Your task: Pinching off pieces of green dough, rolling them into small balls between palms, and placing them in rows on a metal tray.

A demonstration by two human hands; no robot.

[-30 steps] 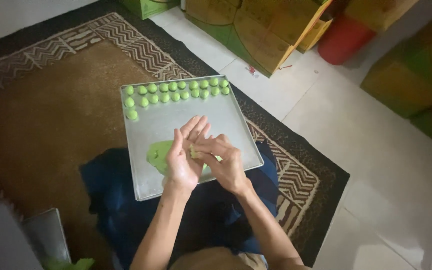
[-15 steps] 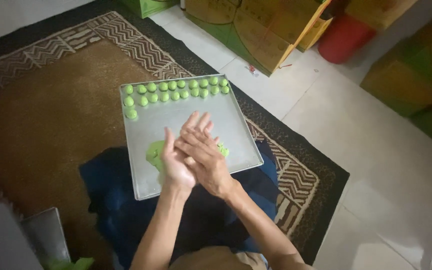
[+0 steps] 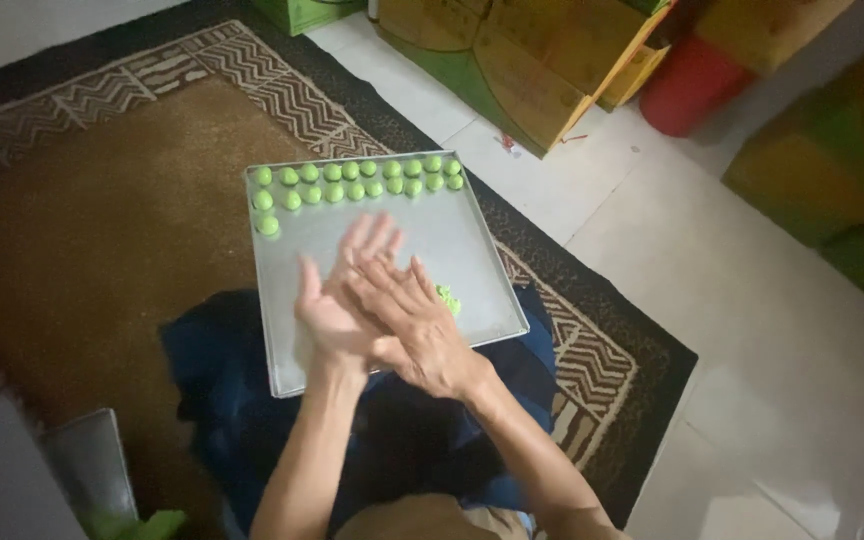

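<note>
My fingers (image 3: 377, 240) are straight and a bit spread — my right hand (image 3: 407, 320) lies flat on top of my left hand (image 3: 337, 300), palms pressed together. I cannot tell what is between them. A bit of green dough (image 3: 449, 299) peeks out just beside my right hand. Under my hands is a metal tray (image 3: 472, 250) — small green balls (image 3: 357, 180) sit in rows along its far edge. The tray rests on dark blue cloth (image 3: 212, 370) on a brown rug (image 3: 92, 220).
</note>
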